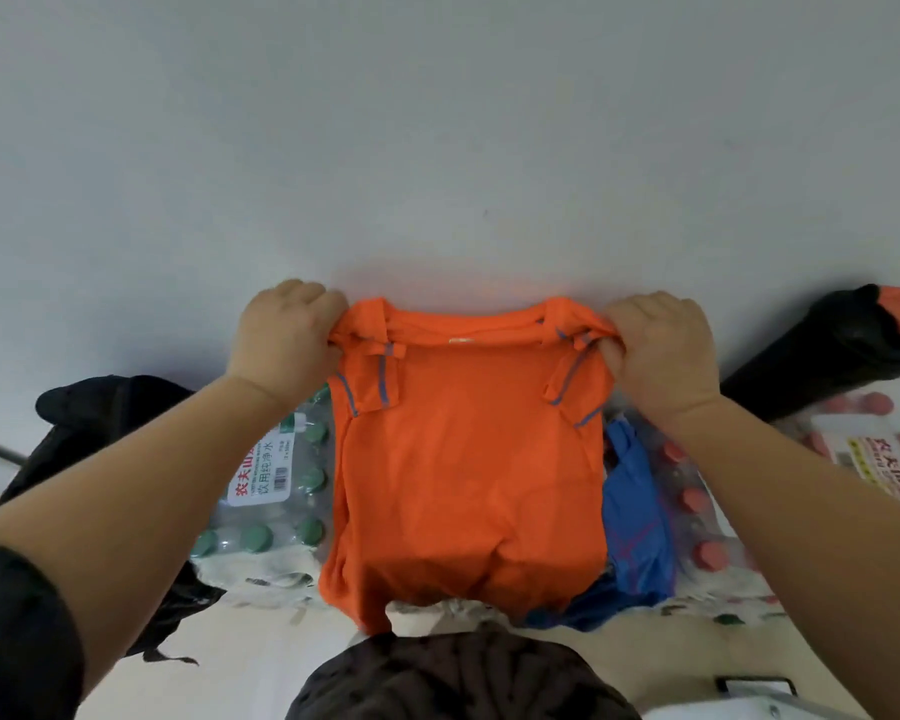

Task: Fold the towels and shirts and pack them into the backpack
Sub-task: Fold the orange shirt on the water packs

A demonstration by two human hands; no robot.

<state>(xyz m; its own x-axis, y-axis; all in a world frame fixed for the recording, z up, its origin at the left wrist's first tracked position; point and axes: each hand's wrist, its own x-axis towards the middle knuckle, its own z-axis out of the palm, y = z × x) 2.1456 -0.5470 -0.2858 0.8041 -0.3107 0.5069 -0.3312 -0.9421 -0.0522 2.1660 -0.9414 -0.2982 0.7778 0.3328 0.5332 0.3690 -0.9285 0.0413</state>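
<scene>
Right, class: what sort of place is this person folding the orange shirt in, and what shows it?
Probably a storeroom or spare corner, not a laundry: shrink-wrapped packs of green-capped water bottles and red-capped bottles seem to serve as the table, against a bare white wall.

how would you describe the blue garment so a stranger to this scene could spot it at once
Find the orange shirt held up mid-view. At its right edge, over the red-capped bottles, lies a crumpled blue garment. It is the only blue cloth there, with thin reddish seams.
</scene>
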